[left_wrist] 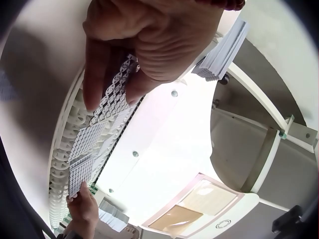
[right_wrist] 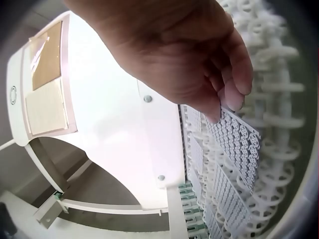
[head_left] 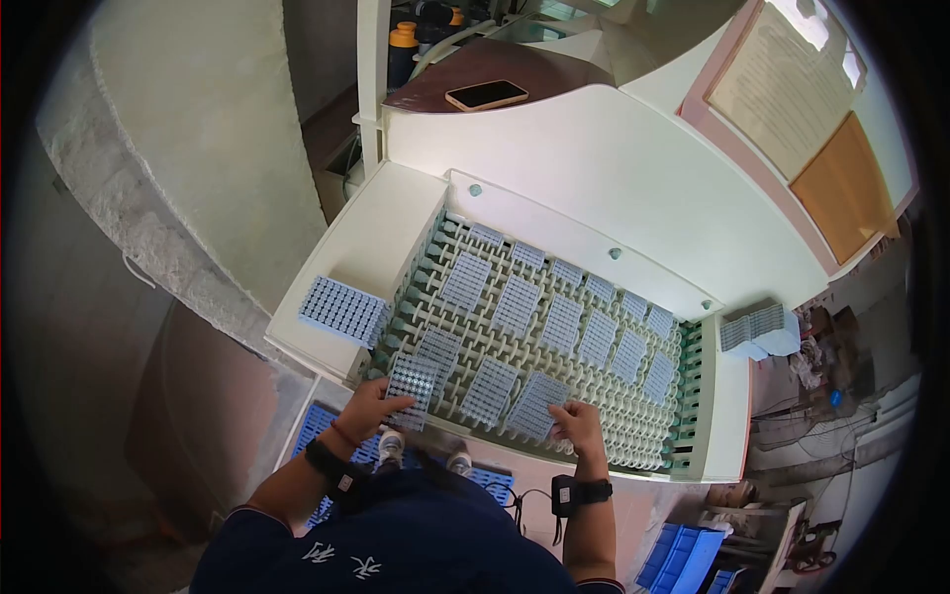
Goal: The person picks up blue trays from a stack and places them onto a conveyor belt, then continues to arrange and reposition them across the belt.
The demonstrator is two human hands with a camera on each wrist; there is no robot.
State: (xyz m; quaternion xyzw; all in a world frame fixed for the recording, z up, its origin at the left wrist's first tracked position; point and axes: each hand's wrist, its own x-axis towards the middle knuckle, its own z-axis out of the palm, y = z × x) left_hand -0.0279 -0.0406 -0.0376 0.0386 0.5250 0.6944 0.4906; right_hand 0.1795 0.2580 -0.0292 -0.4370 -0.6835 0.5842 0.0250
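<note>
My left hand (head_left: 366, 408) pinches a thin grey panel (head_left: 410, 376) patterned with rows of small rings, tilted above the front left of the roller conveyor (head_left: 633, 421). Thumb and fingers grip its edge in the left wrist view, where the ring pattern of the panel (left_wrist: 113, 92) shows up close. At the front, my right hand (head_left: 579, 428) pinches the right corner of another such panel (head_left: 534, 404), which lies low over the rollers. In the right wrist view, thumb and fingertips meet at the edge of this panel (right_wrist: 234, 139). Beside it lies a similar panel (head_left: 489, 390).
Several more panels (head_left: 516, 305) lie in rows across the rollers. One panel stack (head_left: 343, 311) sits on the left ledge, another stack (head_left: 760, 331) on the right ledge. A phone (head_left: 486, 95) rests on the machine's top. Blue crates (head_left: 680, 556) stand at the lower right.
</note>
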